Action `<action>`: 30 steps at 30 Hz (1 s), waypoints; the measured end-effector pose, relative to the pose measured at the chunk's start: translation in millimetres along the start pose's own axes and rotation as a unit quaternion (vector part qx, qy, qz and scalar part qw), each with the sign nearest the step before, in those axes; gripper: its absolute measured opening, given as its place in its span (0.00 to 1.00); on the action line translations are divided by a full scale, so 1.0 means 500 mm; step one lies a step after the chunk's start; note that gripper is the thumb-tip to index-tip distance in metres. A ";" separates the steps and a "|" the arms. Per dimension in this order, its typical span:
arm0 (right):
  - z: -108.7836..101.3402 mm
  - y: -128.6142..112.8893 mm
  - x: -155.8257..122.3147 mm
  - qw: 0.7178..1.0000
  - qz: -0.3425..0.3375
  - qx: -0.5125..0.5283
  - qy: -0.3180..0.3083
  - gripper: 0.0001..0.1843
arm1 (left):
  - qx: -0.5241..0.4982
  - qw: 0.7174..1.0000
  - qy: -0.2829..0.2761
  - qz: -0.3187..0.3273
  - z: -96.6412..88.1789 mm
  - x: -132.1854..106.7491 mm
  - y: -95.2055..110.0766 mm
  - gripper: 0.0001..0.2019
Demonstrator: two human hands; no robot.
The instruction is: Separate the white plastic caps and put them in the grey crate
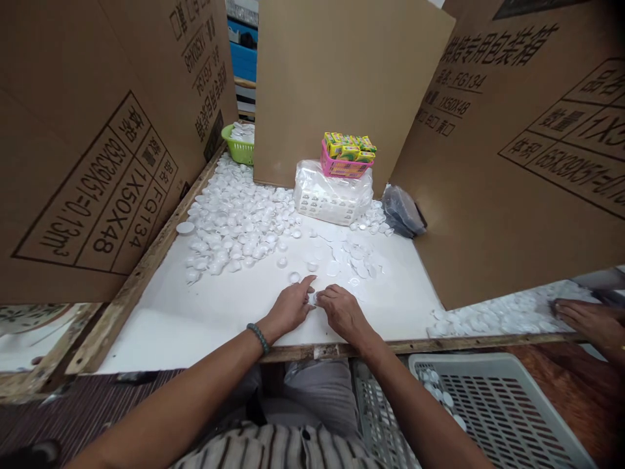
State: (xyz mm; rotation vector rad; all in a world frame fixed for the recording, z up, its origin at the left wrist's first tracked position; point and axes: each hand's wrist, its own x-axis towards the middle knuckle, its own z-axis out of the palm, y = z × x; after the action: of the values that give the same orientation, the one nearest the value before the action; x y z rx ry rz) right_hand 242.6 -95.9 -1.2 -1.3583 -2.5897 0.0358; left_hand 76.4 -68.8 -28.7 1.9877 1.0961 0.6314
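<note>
Green basket (239,153): is standing far left.
White heap (234,225): is covering the table's (161,326) left and far parts.
Left hand (291,306): is extending its index finger, the others curling; cannot tell whether it is gripping.
Small white piece (313,298): is sitting between both hands, at the near middle.
Right hand (342,309): is pinching that piece, fingers bunched.
Flat discs (359,260): are lying just beyond, slightly right.
Co-worker's hand (586,318): is touching white pieces (512,312), near right.
</note>
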 end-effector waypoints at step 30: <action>-0.006 -0.045 0.078 0.971 0.106 0.190 -0.101 0.02 | -0.262 0.878 -0.130 -0.378 -0.130 0.019 0.003 0.15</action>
State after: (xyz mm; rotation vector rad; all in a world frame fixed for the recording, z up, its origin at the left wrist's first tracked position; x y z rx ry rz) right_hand 203.6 -77.0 11.5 -1.5333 -2.4025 0.7005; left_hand 35.4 -36.1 11.2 1.0146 1.2463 0.1878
